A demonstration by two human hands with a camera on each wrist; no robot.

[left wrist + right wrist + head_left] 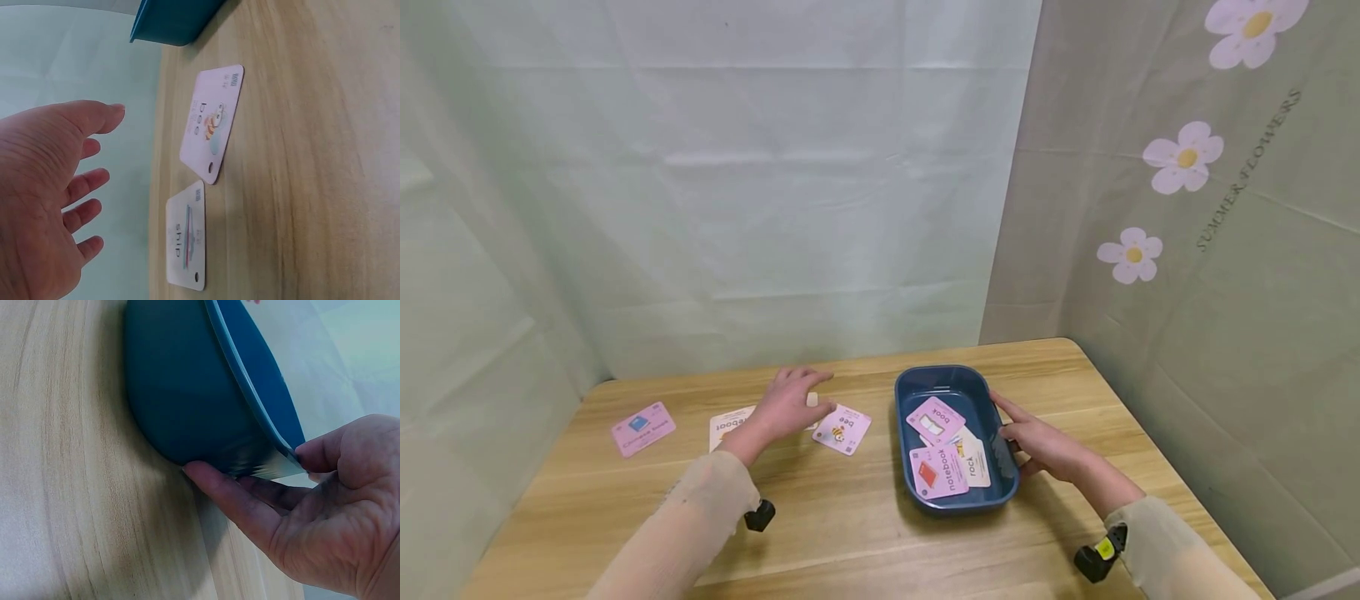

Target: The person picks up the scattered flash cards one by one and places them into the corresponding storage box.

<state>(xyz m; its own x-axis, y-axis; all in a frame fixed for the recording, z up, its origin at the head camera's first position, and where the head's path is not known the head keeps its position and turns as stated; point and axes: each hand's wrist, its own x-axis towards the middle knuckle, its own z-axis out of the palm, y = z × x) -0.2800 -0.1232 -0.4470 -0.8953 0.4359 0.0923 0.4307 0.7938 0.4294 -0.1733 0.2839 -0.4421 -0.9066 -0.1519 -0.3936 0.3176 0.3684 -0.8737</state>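
Note:
My left hand (786,406) hovers over the table's left half, fingers spread and holding nothing. Just beyond its fingertips lies a pink "bee" card (844,430), and beside that a white "ship" card (186,237), mostly hidden by the hand in the head view. A white card marked "boat" (727,423) lies partly under the left wrist. My right hand (1043,444) grips the right side of a dark blue plastic bin (181,381), thumb at the rim and fingers against the outer wall. Inside are a "book" card (934,421), a "notebook" card (938,472) and a "rock" card (975,463).
Another pink card (643,428), with a blue book picture, lies at the far left of the wooden table (842,542). Pale cloth (775,208) hangs close behind the table, and flower-printed cloth (1240,350) borders its right side.

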